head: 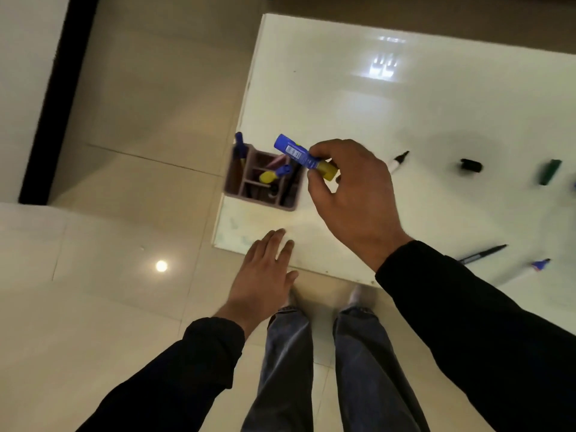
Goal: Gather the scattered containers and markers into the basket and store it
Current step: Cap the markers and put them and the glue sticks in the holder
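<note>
basket [263, 199] is sitting at the near left corner of the white table [405, 104], right by two edges, with shiny floor [124, 120] open beyond them. most of the table top past the basket is lying bare, so my hands are getting lots of room there.

my right hand [352, 198] is hanging just to the right of the basket, a bit above it, with the back of the hand facing up. its thumb and fingers are pinching a blue and yellow glue stick [304, 157], which is tilting with its blue end up toward the left, over the basket. my left hand [265, 272] is lying flat and open at the near table edge, fingers spread, holding nothing.

i am counting five loose things lying on the table to the right: two black markers [399, 162], one small black cap [471, 165], one green marker [550, 172] and one small blue piece [540, 264]. the basket is holding several pens, too blurry for counting.
</note>
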A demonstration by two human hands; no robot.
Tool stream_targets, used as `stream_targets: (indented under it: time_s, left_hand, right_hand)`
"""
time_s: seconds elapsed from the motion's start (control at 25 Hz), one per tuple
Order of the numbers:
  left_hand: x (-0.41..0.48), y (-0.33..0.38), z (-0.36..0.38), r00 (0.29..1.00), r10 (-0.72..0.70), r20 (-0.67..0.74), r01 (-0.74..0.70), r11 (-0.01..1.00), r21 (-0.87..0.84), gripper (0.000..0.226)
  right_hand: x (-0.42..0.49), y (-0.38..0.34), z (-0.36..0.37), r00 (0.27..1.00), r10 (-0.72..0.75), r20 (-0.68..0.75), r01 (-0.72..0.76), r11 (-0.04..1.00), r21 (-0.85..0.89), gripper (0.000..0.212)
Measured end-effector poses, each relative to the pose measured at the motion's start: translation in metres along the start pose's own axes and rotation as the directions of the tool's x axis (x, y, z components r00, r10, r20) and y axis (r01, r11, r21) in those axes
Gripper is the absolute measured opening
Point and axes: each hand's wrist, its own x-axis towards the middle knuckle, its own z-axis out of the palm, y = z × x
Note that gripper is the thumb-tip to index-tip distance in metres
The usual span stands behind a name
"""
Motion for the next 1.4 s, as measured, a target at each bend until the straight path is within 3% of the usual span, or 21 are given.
stream_targets:
  time_s: [0.16,0.24,0.44,0.72,0.84,0.96,1.08,1.24,1.4]
  left_hand:
    - [-0.007,-0.028,-0.011,0.987,-0.154,-0.037,0.150,0.985,-0.086,0.065]
    - [-0.030,-0.103,0.001,0.976,-0.215,-0.023,0.210,0.968,-0.137,0.067]
    - [-0.012,-0.092,-0.008,0.990,-0.127,-0.064,0.118,0.984,-0.131,0.067]
    - [0.001,-0.094,-0.009,0.993,-0.079,-0.094,0.059,0.980,-0.192,0.064]
    - [0.004,-0.094,-0.007,0.994,-0.073,-0.077,0.056,0.978,-0.199,0.064]
    - [0.003,-0.094,-0.002,0.993,-0.076,-0.093,0.056,0.976,-0.208,0.064]
    - [0.002,-0.092,0.000,0.994,-0.069,-0.083,0.052,0.980,-0.194,0.065]
    - [0.002,-0.087,-0.003,0.996,-0.049,-0.077,0.035,0.984,-0.174,0.066]
    - [-0.003,-0.068,-0.008,0.999,-0.012,-0.046,0.004,0.985,-0.173,0.065]
  right_hand:
    - [-0.013,-0.001,0.000,0.997,-0.032,0.076,0.037,0.998,-0.056,0.024]
    - [-0.022,-0.050,0.069,0.977,-0.056,0.207,0.097,0.976,-0.193,0.025]
    - [-0.014,-0.041,0.069,0.982,-0.112,0.155,0.159,0.928,-0.338,0.026]
    - [0.016,-0.072,0.087,0.891,-0.228,0.393,0.432,0.691,-0.579,0.023]
    - [0.024,-0.078,0.087,0.835,-0.246,0.492,0.542,0.520,-0.660,0.017]
    - [0.036,-0.082,0.097,0.783,-0.120,0.610,0.603,0.388,-0.697,0.013]
    - [0.039,-0.079,0.106,0.776,-0.017,0.631,0.579,0.416,-0.701,0.018]
    - [0.032,-0.073,0.099,0.819,-0.008,0.574,0.488,0.536,-0.689,0.025]
    - [0.018,-0.058,0.064,0.929,-0.118,0.351,0.320,0.732,-0.601,0.027]
